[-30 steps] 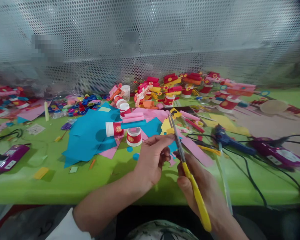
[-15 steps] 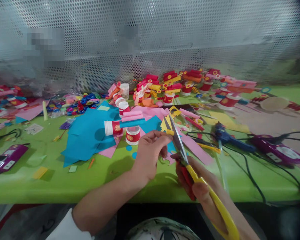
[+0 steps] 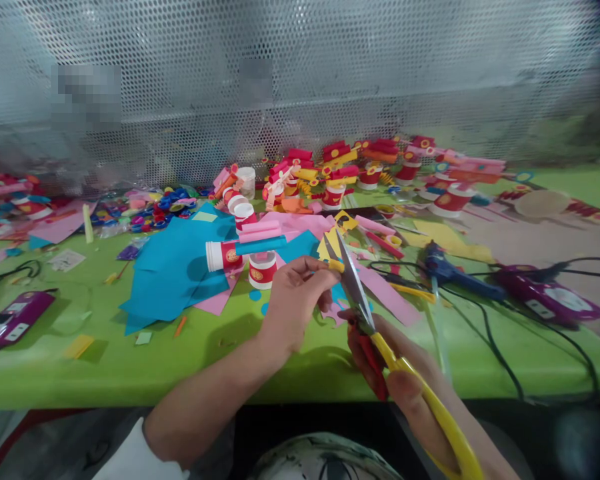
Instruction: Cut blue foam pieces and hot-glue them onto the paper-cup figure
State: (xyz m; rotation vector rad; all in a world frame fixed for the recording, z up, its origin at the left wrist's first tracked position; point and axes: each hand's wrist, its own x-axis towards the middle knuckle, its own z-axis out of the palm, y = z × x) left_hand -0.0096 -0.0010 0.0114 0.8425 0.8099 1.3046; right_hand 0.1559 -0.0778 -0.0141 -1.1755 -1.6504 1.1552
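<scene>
My left hand (image 3: 296, 300) pinches a small yellow piece of paper (image 3: 336, 265) between thumb and fingers. My right hand (image 3: 405, 380) is wrapped round a pair of scissors (image 3: 356, 287) with yellow and red handles. The blades point up and away, slightly parted, close beside the yellow piece. Beyond my left hand, a red paper cup (image 3: 263, 270) stands upright, with a second red cup (image 3: 222, 256) lying sideways next to it, joined to blue and pink paper rolls (image 3: 260, 245).
Blue paper sheets (image 3: 170, 267) and pink scraps (image 3: 387, 293) cover the table's middle. A blue glue gun (image 3: 455, 273) lies at right, near a purple power strip (image 3: 550, 293) and black cords. Several finished cup-and-roll models (image 3: 340, 173) line the back by a perforated metal screen (image 3: 300, 73).
The view has shifted slightly, so the table things sit a little further left. Both hands keep their holds, and the scissors' blades stay slightly parted by the yellow piece.
</scene>
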